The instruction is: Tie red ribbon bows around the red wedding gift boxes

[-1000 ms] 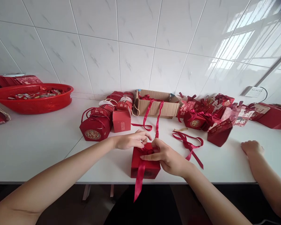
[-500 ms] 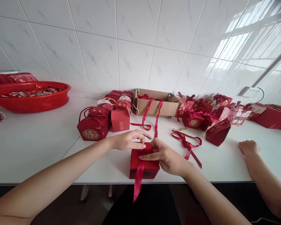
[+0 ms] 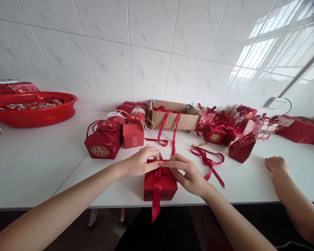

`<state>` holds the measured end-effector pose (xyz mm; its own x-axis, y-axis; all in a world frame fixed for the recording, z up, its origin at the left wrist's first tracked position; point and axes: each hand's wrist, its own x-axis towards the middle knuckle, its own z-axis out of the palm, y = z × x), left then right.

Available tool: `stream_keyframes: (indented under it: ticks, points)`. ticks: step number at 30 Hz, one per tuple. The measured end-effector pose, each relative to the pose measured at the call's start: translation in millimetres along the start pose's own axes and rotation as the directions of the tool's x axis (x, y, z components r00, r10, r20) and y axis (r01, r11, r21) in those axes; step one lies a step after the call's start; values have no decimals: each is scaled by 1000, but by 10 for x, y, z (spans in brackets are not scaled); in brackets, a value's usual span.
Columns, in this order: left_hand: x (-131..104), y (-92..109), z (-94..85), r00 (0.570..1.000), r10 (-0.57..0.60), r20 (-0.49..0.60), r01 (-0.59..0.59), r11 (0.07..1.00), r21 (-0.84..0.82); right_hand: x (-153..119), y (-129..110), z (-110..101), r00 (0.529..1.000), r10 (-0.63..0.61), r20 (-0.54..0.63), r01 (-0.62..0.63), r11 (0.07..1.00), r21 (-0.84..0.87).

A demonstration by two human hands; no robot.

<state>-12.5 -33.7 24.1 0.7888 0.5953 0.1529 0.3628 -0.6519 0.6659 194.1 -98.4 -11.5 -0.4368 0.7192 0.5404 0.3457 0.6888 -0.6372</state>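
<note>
In front of me at the table's near edge stands a red gift box (image 3: 149, 188). A red ribbon (image 3: 157, 188) crosses its top, and one end hangs down past the front and below the table edge. My left hand (image 3: 142, 162) comes from the left, its thumb and fingers closed on the ribbon at the middle of the lid. From the right, my right hand (image 3: 189, 174) pinches the ribbon at the same spot, its fingertips meeting the left ones. The exact crossing of the ribbon is partly hidden under the fingers.
Behind the box, a cardboard carton (image 3: 170, 120) has ribbons draped over its front. Left are rope-handled red boxes (image 3: 104, 143) and a red basket (image 3: 42, 116). A loose ribbon (image 3: 209, 160) and ribboned boxes (image 3: 216, 134) lie right. Another person's hand (image 3: 277, 164) rests on the table.
My fingertips have come together over the middle of the lid, where they were apart before. The hanging ribbon end has swung slightly right.
</note>
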Motion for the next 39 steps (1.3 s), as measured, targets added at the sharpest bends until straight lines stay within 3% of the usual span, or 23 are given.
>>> stream_keyframes:
  ticks: [5, 11, 15, 23, 30, 39]
  points:
    - [-17, 9, 87, 993, -63, -102, 54, 994, -93, 25, -42, 50, 948, 263, -180, -242, 961, 131]
    - [-21, 13, 130, 988, -149, -51, 132, 961, -245, 87, -34, 49, 897, 407, -170, -358, 897, 260]
    - [-9, -5, 153, 986, -162, -38, 141, 932, -334, 101, -29, 28, 884, 440, -158, -398, 885, 243]
    - [6, -41, 161, 983, -178, -42, 153, 926, -345, 95, -75, -10, 873, 465, -146, -477, 877, -56]
    - [19, -47, 211, 976, -184, -118, 113, 887, -448, 107, -57, 10, 879, 455, -143, -461, 887, -13]
    - [34, -17, 248, 962, -220, -161, 133, 894, -429, 92, -50, -31, 875, 472, -112, -473, 881, 17]
